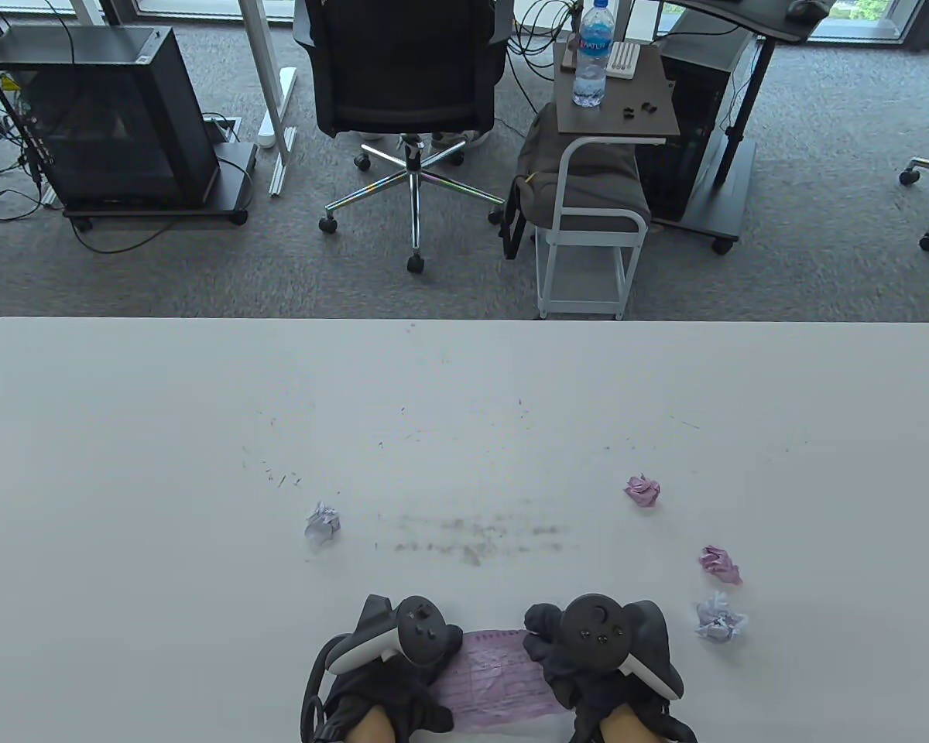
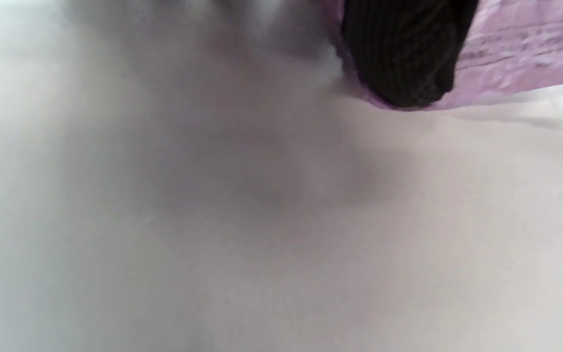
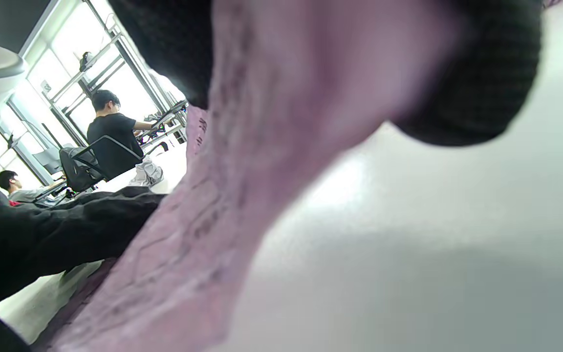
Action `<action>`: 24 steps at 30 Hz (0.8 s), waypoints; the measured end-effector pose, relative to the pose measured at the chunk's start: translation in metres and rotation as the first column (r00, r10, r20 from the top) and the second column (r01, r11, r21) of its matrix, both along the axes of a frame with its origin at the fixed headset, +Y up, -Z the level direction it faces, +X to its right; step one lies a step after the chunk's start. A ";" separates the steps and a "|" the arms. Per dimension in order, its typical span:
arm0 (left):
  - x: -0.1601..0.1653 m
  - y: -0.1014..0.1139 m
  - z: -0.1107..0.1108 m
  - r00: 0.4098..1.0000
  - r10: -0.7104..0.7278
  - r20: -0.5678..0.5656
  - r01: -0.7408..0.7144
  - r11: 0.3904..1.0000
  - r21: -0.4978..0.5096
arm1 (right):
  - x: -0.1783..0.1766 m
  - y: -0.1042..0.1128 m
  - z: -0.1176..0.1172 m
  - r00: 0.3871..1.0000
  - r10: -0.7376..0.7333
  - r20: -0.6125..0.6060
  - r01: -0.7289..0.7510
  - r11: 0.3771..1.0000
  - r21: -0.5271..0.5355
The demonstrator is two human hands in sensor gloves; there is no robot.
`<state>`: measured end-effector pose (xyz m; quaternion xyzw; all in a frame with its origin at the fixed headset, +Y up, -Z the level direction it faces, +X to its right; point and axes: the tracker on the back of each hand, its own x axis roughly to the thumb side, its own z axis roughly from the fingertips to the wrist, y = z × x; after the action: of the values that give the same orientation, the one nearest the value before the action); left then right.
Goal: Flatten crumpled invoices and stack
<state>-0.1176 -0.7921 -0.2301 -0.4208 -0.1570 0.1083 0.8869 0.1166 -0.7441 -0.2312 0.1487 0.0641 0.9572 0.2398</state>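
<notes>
A pink invoice (image 1: 495,677) lies mostly spread out and wrinkled on the white table (image 1: 201,433) at the front edge. My left hand (image 1: 402,658) presses on its left end and my right hand (image 1: 581,658) on its right end. In the left wrist view a gloved fingertip (image 2: 403,58) rests on the pink paper (image 2: 521,54). In the right wrist view the paper (image 3: 242,186) curves up under a gloved finger (image 3: 482,83). Several crumpled invoices lie apart: a pale one (image 1: 323,523) to the left, a pink one (image 1: 642,491), another pink one (image 1: 721,564) and a pale one (image 1: 719,619) to the right.
Beyond the table's far edge stand an office chair (image 1: 406,85), a small cart (image 1: 600,193) with a water bottle (image 1: 592,54), and a black computer case (image 1: 101,116). Faint scuff marks (image 1: 480,538) cross the table's middle.
</notes>
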 end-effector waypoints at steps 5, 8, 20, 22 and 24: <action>0.000 0.000 0.000 1.000 -0.003 -0.012 0.003 1.000 0.003 | 0.003 0.011 0.002 0.999 0.032 -0.010 -0.031 0.998 0.052; -0.005 0.001 -0.001 0.999 0.026 -0.045 -0.025 0.999 0.022 | 0.009 0.020 0.004 0.999 0.034 0.003 -0.034 0.995 0.098; -0.033 0.018 -0.006 0.635 0.716 -0.291 -0.650 0.699 0.299 | 0.036 0.054 0.014 0.892 -0.451 0.004 0.447 0.885 0.131; -0.031 0.017 -0.007 0.511 0.797 -0.321 -0.765 0.592 0.254 | 0.039 0.058 0.014 0.837 -0.546 -0.030 0.546 0.831 0.105; -0.027 0.014 -0.006 0.408 0.838 -0.362 -0.839 0.500 0.214 | 0.042 0.060 0.014 0.772 -0.632 -0.067 0.635 0.769 0.066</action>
<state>-0.1450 -0.7782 -0.2363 -0.2519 -0.1508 0.6249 0.7234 0.1582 -0.6842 -0.2176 0.1910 -0.0253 0.8190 0.5405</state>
